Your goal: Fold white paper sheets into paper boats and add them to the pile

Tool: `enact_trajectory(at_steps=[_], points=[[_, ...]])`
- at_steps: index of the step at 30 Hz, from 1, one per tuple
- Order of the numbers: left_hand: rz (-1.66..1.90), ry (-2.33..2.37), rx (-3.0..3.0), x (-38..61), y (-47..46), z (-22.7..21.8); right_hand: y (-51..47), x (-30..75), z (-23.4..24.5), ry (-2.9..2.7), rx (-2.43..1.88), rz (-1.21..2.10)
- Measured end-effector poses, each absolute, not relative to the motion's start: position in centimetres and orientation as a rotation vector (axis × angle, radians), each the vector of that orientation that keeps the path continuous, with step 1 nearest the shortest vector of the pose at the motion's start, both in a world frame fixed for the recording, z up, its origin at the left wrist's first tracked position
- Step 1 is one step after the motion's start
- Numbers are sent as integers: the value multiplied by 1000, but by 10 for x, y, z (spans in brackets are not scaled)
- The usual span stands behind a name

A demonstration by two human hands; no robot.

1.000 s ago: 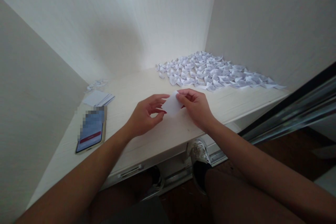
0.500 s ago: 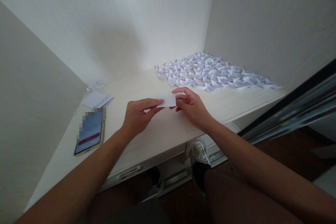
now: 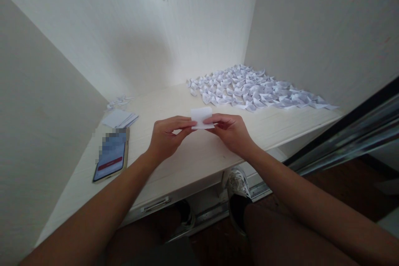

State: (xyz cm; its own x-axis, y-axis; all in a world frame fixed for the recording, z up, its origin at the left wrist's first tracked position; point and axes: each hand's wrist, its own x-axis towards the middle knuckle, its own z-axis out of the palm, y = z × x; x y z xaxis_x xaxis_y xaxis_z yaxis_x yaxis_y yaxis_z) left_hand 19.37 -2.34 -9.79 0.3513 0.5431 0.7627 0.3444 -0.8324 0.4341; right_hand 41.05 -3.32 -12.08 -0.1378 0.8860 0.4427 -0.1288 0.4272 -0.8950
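Note:
A small piece of white paper (image 3: 201,114) is held up between my two hands, above the front half of the white shelf (image 3: 174,166). My left hand (image 3: 168,135) pinches its lower left part, thumb and fingers closed on it. On the other side, my right hand (image 3: 230,131) grips the lower right part, with a finger or thumb lying across the sheet's face. Whether the paper has folds, I cannot tell. Beyond my right hand spreads a pile of small folded white paper pieces (image 3: 249,89).
A phone (image 3: 110,158) with a partly blurred screen lies left of my left forearm. Behind it rest a stack of flat paper sheets (image 3: 118,118) and some paper scraps (image 3: 120,102). Walls enclose the shelf; a drawer handle (image 3: 155,204) is on its front.
My right hand, fingers apart at the paper's right edge before, now pinches its lower right. More of the sheet stands up above my fingers. The view has shifted slightly.

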Motion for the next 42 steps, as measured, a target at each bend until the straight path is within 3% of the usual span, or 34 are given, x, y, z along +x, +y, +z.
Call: enact_trajectory(at_steps=[25,34,42], points=[[1526,890,2300,205,-32,-97,-41,408,-112,-1409,-813,1073],[1516,820,1770,212,-34,-107,-43,408,-109,-1410,-816,1061],[1516,867,1708,217,-40,-103,-46,404,-108,-1341,-763,1141]])
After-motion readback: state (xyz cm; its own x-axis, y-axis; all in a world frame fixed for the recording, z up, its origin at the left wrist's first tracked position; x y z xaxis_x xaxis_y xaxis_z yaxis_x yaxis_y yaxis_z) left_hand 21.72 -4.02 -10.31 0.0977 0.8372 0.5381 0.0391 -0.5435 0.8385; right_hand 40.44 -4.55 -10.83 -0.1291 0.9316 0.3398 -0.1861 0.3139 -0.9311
